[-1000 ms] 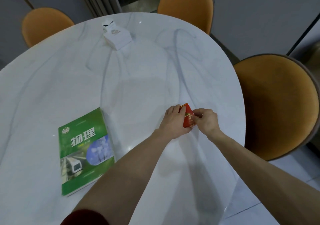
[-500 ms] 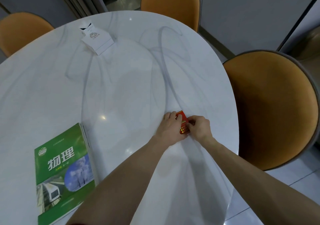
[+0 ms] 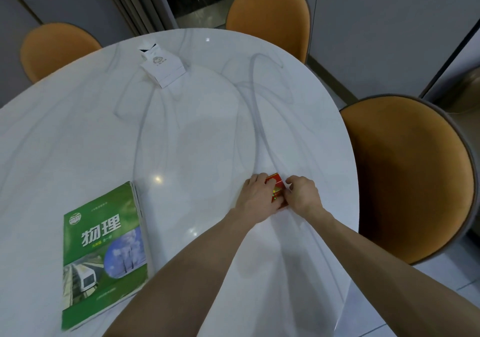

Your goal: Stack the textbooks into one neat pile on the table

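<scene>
A green textbook (image 3: 104,253) lies flat on the white marble table (image 3: 197,134) at the near left, cover up; more pages or a second book edge show under its right side. Near the table's right edge sits a small red box (image 3: 275,186). My left hand (image 3: 257,196) grips the red box from the left and my right hand (image 3: 302,193) pinches it from the right. The box is mostly hidden by my fingers.
A white carton (image 3: 163,67) stands at the far middle of the table. Three orange chairs ring the table: far left (image 3: 57,48), far middle (image 3: 270,14) and right (image 3: 410,175). The table's right edge runs just beyond my right hand.
Both hands stay on the red box with little movement. The view has tilted so the green textbook and carton sit differently in frame.
</scene>
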Available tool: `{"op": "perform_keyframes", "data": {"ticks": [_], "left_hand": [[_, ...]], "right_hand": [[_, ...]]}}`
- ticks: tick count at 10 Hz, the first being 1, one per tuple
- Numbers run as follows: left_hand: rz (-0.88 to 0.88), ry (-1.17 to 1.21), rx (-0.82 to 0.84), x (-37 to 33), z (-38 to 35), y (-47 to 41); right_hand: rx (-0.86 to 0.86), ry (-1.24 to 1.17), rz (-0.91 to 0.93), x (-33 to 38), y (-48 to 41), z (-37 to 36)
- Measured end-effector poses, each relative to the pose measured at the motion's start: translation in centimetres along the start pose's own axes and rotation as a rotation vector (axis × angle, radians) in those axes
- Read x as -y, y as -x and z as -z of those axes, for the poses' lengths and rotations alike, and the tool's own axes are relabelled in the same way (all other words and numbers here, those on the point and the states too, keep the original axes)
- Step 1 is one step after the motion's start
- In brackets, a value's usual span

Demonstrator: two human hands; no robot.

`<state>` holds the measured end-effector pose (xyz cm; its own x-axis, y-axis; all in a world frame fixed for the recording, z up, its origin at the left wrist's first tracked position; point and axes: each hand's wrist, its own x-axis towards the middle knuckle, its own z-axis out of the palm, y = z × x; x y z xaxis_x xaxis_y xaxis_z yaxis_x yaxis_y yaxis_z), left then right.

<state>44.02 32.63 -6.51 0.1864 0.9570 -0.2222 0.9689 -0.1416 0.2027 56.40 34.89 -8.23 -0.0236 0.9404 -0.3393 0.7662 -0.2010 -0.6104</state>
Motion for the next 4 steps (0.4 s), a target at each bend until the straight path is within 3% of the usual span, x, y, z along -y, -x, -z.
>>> {"op": "perform_keyframes", "data": {"ticks": [1,4], "left_hand": [[0.026,-0.034,-0.012,0.2,2.3,1.2],[0.122,-0.115,-0.103,4.3,8.2,5.3]], "right_hand": [[0.019,0.193,0.132,1.8,1.1,1.1],[-0.008,0.439,0.439,9.4,3.3,2.4]]}}
